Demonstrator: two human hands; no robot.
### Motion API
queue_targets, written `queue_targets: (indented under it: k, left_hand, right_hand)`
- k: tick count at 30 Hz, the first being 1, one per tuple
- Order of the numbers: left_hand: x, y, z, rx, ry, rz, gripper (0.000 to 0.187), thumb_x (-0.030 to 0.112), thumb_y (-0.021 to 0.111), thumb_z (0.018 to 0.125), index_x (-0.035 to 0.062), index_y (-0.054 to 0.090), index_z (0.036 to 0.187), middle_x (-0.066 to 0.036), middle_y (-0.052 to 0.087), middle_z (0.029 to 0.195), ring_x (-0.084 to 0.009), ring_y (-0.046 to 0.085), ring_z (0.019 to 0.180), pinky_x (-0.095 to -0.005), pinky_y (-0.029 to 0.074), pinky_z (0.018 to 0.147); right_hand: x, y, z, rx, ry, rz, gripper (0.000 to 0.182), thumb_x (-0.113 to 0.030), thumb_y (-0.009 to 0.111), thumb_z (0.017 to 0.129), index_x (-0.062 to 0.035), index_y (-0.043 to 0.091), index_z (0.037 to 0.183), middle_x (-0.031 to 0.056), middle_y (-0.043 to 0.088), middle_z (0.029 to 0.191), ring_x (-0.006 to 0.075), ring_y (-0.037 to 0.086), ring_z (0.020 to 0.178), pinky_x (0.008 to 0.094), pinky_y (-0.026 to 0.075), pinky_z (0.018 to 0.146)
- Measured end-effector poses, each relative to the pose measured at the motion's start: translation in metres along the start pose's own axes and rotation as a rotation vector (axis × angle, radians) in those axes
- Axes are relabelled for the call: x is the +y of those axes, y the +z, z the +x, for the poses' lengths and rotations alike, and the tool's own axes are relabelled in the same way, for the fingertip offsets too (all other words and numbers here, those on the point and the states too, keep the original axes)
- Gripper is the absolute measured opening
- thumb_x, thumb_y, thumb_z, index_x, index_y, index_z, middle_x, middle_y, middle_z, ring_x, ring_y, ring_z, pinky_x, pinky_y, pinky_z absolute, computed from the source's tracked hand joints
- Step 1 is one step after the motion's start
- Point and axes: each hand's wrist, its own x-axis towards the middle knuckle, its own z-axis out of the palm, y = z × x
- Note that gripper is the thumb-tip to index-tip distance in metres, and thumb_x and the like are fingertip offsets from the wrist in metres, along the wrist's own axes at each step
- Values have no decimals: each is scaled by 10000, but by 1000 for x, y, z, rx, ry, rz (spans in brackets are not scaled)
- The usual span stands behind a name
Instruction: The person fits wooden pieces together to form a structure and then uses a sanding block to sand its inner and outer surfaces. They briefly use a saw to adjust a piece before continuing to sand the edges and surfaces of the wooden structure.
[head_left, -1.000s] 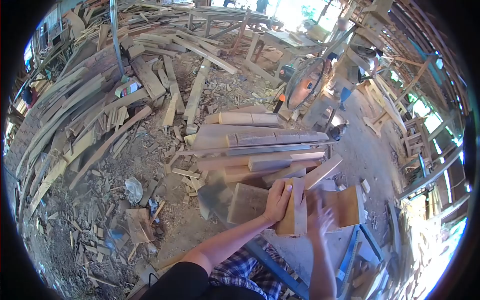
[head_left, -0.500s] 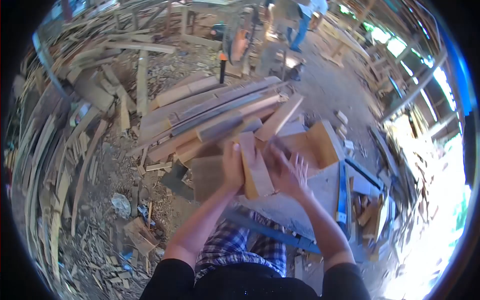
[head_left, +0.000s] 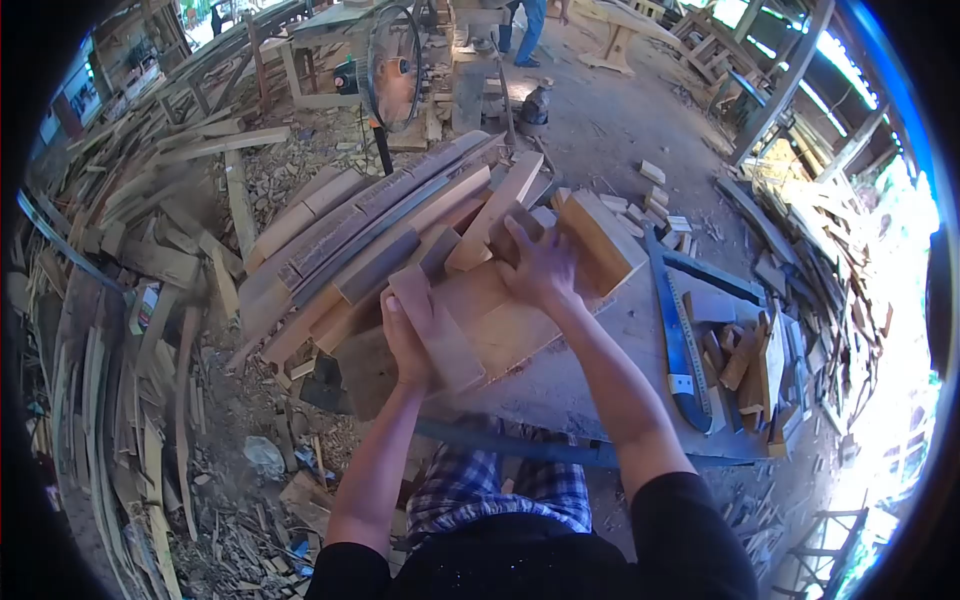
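A box-like wooden piece lies in front of me, with a flat bottom board [head_left: 500,322] and a raised end board [head_left: 603,243] at its right. My left hand [head_left: 405,342] is closed around the outer side of a thick wooden board [head_left: 437,328] that stands at the left end, thumb near its top edge. Inside the piece, my right hand [head_left: 545,268] reaches over a small dark wooden block [head_left: 513,228], its fingers spread on the far side and its thumb on the near side. A pale wooden slat [head_left: 500,208] lies slantwise beside that block.
Long stacked planks [head_left: 370,225] lie beyond the piece. A blue-handled handsaw [head_left: 682,345] rests at the right on the worktable [head_left: 630,370], near wood offcuts [head_left: 745,355]. A fan [head_left: 392,75] stands ahead, and a person [head_left: 528,30] is in the background. Scrap wood covers the floor.
My view has shifted, with more of the far workshop in sight. The right hand has moved away from the left, toward the raised right end. The left hand stays at the thick board.
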Motion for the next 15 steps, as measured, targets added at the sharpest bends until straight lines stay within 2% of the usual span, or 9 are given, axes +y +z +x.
queue_targets:
  k: [3, 4, 6, 9, 10, 12, 13, 15]
  left_hand:
    - [-17, -7, 4, 16, -19, 30, 534, 489, 253, 1085, 44, 544, 1135, -57, 560, 1021, -165, 549, 957, -331, 443, 903]
    - [-27, -10, 4, 32, -28, -28, 542, 490, 245, 1085, 43, 548, 1130, -58, 561, 1024, -168, 549, 959, -332, 443, 907]
    - [-21, -7, 3, 33, -25, -54, 560, 491, 224, 1087, 40, 553, 1124, -65, 559, 1034, -178, 544, 969, -340, 439, 916]
    - [-19, -7, 1, 17, 7, 125, 571, 493, 217, 1086, 36, 557, 1125, -65, 555, 1049, -177, 537, 980, -343, 435, 922]
    - [-20, -9, 2, 5, 5, 136, 571, 493, 217, 1086, 36, 557, 1125, -65, 555, 1049, -177, 537, 980, -343, 435, 922]
    - [-24, -10, 4, 36, -85, -30, 580, 491, 213, 1086, 29, 563, 1123, -68, 556, 1060, -179, 535, 992, -344, 432, 928]
    - [-22, -10, 3, 33, -80, -35, 580, 491, 213, 1086, 29, 563, 1123, -68, 556, 1060, -179, 535, 992, -344, 432, 928]
    - [-19, -11, 4, -2, 61, 153, 591, 493, 215, 1085, 22, 567, 1141, -79, 560, 1077, -192, 539, 1014, -350, 426, 943]
  right_hand:
    - [-12, 16, -11, 76, 1, -30, 769, -466, 658, 804, -389, 372, 1513, 309, 426, 1327, 495, 441, 1205, 592, 354, 1030]
    - [-17, 16, -35, 82, -105, 13, 774, -378, 676, 766, -361, 410, 1493, 271, 460, 1257, 464, 470, 1134, 592, 376, 951]
    - [-24, 3, -91, 21, -311, 37, 789, -380, 677, 765, -397, 392, 1501, 271, 456, 1255, 450, 478, 1116, 594, 371, 943]
    - [2, -12, -99, -10, -339, 1, 805, -381, 685, 764, -425, 376, 1506, 267, 448, 1259, 436, 477, 1113, 587, 374, 933]
    - [10, -23, -82, -125, -234, -11, 785, -384, 691, 781, -421, 383, 1502, 261, 439, 1279, 440, 459, 1160, 593, 360, 970]
    - [30, -25, -53, -5, -16, 15, 773, -392, 715, 783, -378, 417, 1496, 268, 461, 1237, 473, 447, 1182, 596, 357, 987]
    - [26, -26, -51, 2, -17, 11, 773, -392, 715, 783, -378, 417, 1496, 268, 461, 1237, 473, 447, 1182, 596, 357, 987]
    - [11, -26, -48, -28, 203, -11, 748, -389, 701, 805, -365, 417, 1498, 277, 464, 1255, 478, 441, 1203, 603, 346, 1006]
